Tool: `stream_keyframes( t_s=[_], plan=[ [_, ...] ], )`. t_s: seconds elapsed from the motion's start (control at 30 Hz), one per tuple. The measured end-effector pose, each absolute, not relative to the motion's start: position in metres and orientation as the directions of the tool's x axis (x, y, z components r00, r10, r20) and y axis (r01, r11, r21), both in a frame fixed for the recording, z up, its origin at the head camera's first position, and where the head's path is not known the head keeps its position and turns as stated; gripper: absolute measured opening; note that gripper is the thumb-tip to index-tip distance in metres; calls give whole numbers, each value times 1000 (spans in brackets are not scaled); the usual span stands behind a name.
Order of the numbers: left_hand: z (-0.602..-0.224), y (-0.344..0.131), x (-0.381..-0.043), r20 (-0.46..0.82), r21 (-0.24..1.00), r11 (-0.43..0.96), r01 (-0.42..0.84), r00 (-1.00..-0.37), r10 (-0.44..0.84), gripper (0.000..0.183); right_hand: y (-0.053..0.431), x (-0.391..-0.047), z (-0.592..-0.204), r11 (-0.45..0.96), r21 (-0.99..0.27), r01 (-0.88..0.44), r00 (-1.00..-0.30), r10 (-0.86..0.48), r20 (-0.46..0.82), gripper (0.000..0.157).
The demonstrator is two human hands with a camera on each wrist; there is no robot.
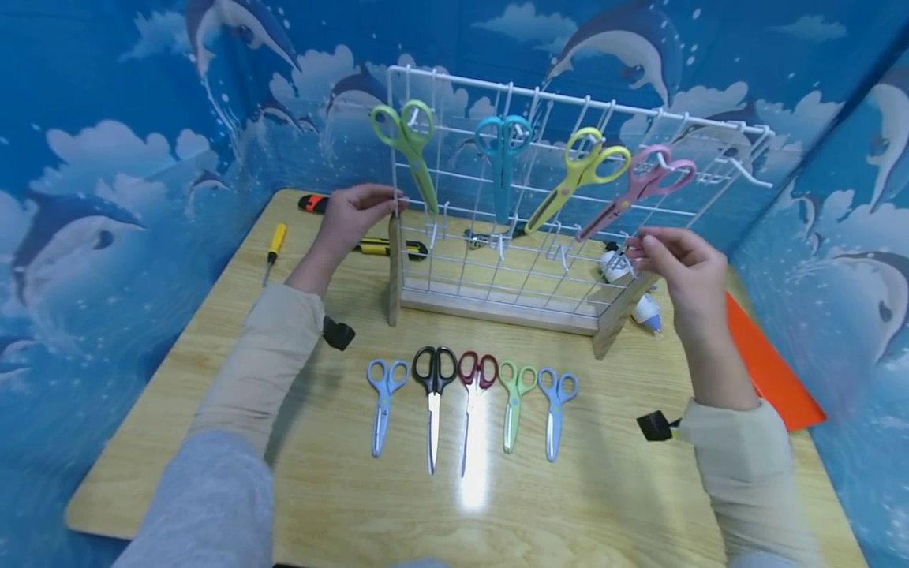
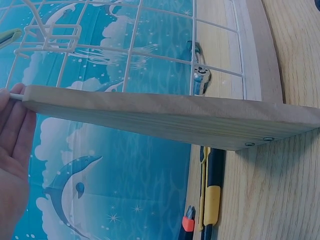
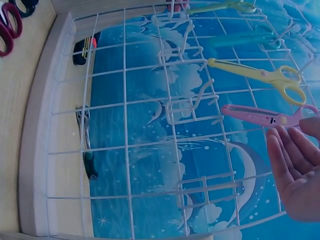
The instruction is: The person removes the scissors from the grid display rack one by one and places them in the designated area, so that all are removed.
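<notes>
A white wire rack point(image 1: 454, 170) on wooden legs stands upright on the table, with scissors hung on hooks. Its left side wire is pinched by my left hand point(image 1: 358, 217), just above the wooden leg point(image 2: 150, 112). At the opposite side, my right hand point(image 1: 685, 264) has thumb and fingers bent together at the side wire, near the top of the right leg point(image 1: 616, 315). Green scissors point(image 1: 415, 150), teal scissors point(image 1: 503, 162), yellow scissors point(image 1: 578, 177) and pink scissors point(image 1: 635, 189) hang left to right, blades down. In the right wrist view, my right fingers appear beside the pink scissors point(image 3: 255, 115).
Before the rack lie several scissors in a row, including black-handled ones point(image 1: 435, 383) and dark red ones point(image 1: 478, 371). Around it are a yellow screwdriver point(image 1: 277, 241), a yellow-black utility knife point(image 1: 383, 247), a white glue bottle point(image 1: 646, 309) and an orange sheet point(image 1: 770, 371). Unused hooks point(image 1: 500, 246) cross lower down.
</notes>
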State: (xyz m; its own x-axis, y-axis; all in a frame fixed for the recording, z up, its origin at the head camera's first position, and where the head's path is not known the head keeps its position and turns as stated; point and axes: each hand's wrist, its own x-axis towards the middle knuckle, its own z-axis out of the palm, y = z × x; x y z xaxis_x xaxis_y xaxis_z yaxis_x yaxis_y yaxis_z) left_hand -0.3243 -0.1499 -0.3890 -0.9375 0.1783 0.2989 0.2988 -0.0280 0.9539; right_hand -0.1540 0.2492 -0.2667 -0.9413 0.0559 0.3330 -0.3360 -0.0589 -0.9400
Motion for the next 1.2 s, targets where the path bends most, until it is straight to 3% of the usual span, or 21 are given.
stream_keyframes(
  t_s=[0.2, 0.47, 0.83, 1.0, 1.2],
  plan=[
    [-364, -142, -300, 317, 948, -35, 316, -931, 181, 28, 243, -183, -264, 22, -945, -325, -938, 120, 326, 24],
    [-315, -126, -252, 327, 937, 69, 342, -930, 165, 23, 234, -194, -267, -133, -930, -344, -926, 215, 311, 17],
    [-314, -125, -252, 319, 938, 83, 335, -933, 164, 23, 240, -190, -261, -199, -888, -416, -904, 202, 378, 18],
    [-322, -129, -259, 314, 942, 66, 328, -935, 164, 25, 243, -177, -253, -189, -875, -446, -891, 181, 416, 22],
    [-327, -132, -263, 319, 942, 56, 330, -935, 154, 26, 244, -151, -254, -270, -860, -433, -901, 131, 413, 13]
  ],
)
